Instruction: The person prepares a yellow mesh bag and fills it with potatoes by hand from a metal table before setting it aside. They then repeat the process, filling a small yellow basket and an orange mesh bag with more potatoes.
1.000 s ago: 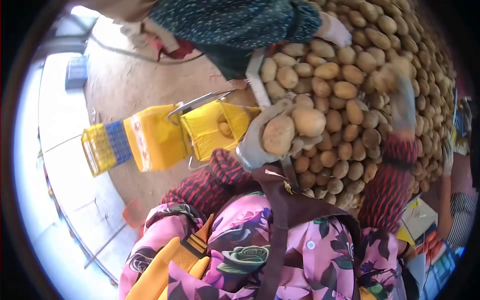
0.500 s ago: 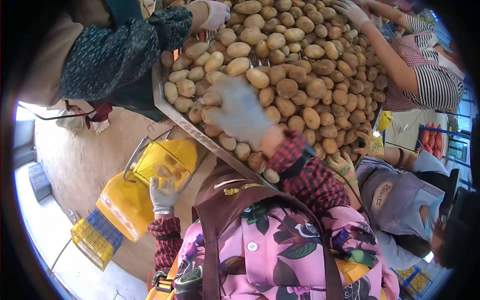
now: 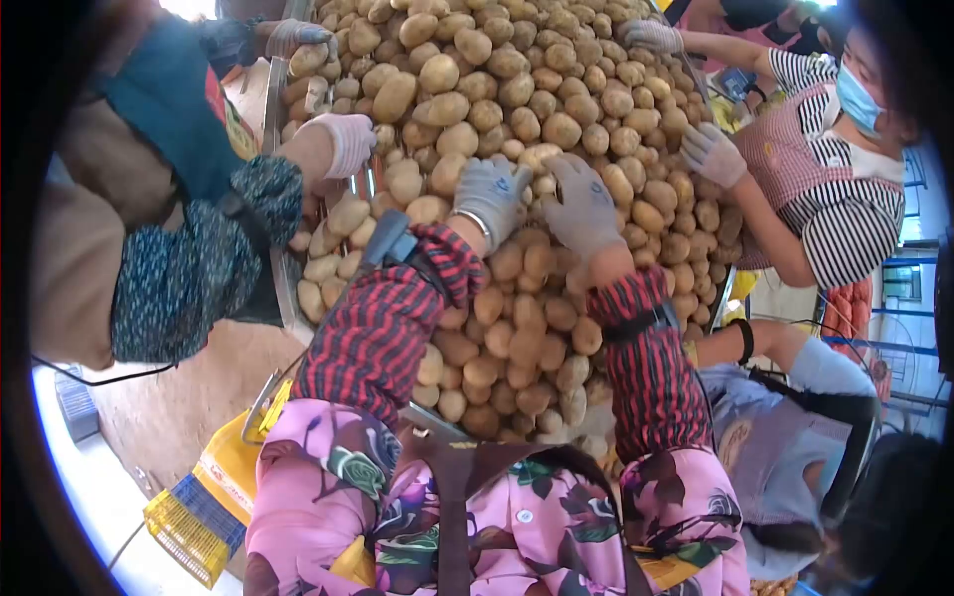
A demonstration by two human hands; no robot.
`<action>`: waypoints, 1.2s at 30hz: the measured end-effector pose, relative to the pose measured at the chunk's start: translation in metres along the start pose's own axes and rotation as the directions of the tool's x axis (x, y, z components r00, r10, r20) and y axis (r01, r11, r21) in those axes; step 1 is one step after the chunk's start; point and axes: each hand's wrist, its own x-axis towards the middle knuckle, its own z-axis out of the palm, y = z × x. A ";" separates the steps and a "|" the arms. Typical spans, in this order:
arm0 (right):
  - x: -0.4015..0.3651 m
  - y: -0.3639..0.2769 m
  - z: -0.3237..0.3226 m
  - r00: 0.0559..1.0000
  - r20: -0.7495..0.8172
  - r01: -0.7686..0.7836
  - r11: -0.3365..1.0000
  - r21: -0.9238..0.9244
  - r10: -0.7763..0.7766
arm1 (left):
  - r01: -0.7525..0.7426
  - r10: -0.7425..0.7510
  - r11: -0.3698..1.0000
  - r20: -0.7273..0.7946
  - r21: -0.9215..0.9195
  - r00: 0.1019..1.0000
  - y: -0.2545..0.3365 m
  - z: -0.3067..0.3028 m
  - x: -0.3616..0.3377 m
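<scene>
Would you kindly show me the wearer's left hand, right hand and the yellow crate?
Left hand (image 3: 491, 199): head view, gloved back.
Right hand (image 3: 582, 209): head view, gloved back.
Yellow crate (image 3: 185, 537): head view, latticed side.

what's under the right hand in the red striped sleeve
Potatoes show on both sides of the right hand. Directly beneath its palm, the view is covered, so I can't tell what's there.

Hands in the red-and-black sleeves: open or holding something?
Left hand: on the potatoes; grip can't be told.
Right hand: there too; can't tell.
</scene>
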 end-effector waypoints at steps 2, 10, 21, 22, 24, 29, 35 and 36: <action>0.032 0.024 0.026 0.997 0.041 0.078 0.987 -0.143 -0.073 | 0.055 -0.081 0.990 0.202 0.129 0.976 -0.010 -0.003 0.021; 0.072 0.029 0.001 0.859 0.511 -0.114 0.987 0.112 0.041 | 0.182 0.085 -0.785 0.188 -0.592 0.978 -0.049 -0.061 -0.076; 0.144 -0.065 0.049 0.874 0.482 0.100 0.994 -0.049 -0.064 | 0.329 -0.317 0.944 -0.321 -0.018 0.892 -0.176 -0.034 0.019; 0.139 -0.062 0.029 0.876 0.469 0.126 0.992 0.001 -0.112 | 0.378 -0.370 0.925 -0.127 0.037 0.920 -0.180 -0.038 0.030; 0.155 -0.041 0.038 0.920 0.355 0.156 0.986 0.052 -0.164 | 0.388 -0.399 0.915 0.106 0.109 0.911 -0.184 -0.044 0.042; 0.191 -0.036 0.069 0.895 0.405 0.157 0.982 0.100 -0.185 | 0.385 -0.423 0.665 0.103 -0.639 0.900 -0.187 -0.048 0.005; 0.172 -0.031 0.087 0.783 0.528 0.329 0.939 0.099 -0.329 | -0.037 -0.171 -0.844 0.204 -0.535 0.964 -0.106 -0.024 -0.210; 0.152 -0.042 0.089 0.878 0.390 0.298 0.955 0.005 -0.277 | -0.024 -0.247 -0.838 0.341 -0.545 0.907 -0.091 -0.020 -0.244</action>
